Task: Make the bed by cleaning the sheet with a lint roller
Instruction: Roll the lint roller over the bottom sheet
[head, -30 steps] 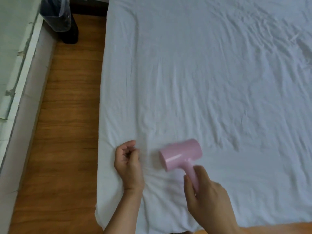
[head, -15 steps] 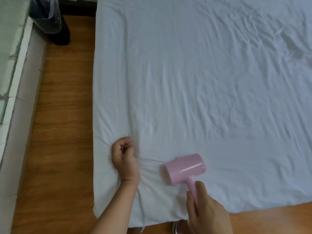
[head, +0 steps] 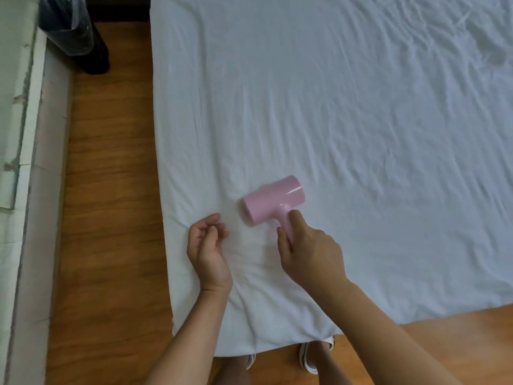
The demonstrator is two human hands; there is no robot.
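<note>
R hand (head: 311,254): fingers curled round handle of pink lint roller (head: 273,200); roller drum lies on white sheet (head: 347,120), near-left area of bed. L hand (head: 208,245): rests on sheet just left of roller, fingers loosely curled, holding nothing visible. Sheet wrinkled, esp. far right. Wood floor (head: 111,190) left of bed. Dark bin w/ plastic liner (head: 75,31) far left. Sandalled feet (head: 313,357) at near edge of bed.
</note>
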